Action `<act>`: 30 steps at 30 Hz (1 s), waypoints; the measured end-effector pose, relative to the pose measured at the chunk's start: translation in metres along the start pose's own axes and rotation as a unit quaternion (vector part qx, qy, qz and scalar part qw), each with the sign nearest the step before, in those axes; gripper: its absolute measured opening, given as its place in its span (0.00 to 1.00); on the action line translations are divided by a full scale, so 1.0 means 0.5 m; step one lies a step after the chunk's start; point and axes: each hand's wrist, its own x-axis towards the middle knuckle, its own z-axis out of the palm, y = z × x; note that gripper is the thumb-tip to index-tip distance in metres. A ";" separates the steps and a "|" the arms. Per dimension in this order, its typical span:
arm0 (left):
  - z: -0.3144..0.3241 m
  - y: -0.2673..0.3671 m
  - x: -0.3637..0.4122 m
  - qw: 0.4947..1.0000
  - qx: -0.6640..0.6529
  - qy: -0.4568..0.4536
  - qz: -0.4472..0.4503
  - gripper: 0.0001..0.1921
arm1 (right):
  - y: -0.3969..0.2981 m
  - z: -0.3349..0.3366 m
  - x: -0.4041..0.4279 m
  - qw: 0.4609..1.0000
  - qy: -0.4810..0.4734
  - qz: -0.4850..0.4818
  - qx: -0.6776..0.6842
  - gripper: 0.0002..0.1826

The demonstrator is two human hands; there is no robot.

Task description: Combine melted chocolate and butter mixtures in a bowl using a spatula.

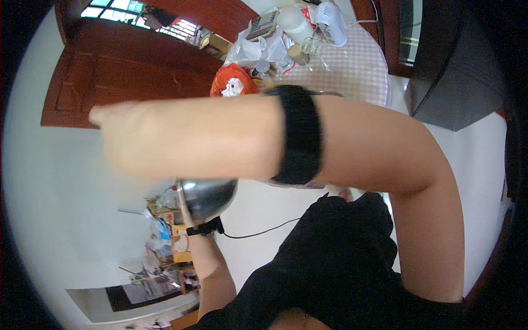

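My right arm reaches across the view from the right, a black band round it. My right hand (128,136), blurred, is in front of the wall at the left; its fingers and anything in them cannot be made out. Below it, a shiny metal bowl (210,200) is partly hidden by my right forearm. My left hand (185,208) is at the bowl's left rim, gripping it, with a black band and a cable at the wrist.
A round table with a checked cloth (359,70) holds a white hand mixer (331,24), jars, plastic bags and a red bag (229,78). A cluttered shelf (179,243) stands at the lower left. A brown wooden door (136,70) is at the upper left.
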 end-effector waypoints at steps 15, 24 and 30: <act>0.304 -0.079 0.112 0.839 0.355 0.073 0.405 0.23 | 0.106 -0.039 -0.232 0.889 -0.453 0.048 0.040 0.13; 0.393 -0.123 0.142 0.818 0.334 0.018 0.468 0.19 | 0.107 -0.096 -0.262 0.888 -0.442 0.127 -0.020 0.13; 0.430 -0.145 0.183 0.795 0.339 -0.047 0.501 0.18 | 0.095 -0.075 -0.229 0.902 -0.423 0.086 -0.013 0.15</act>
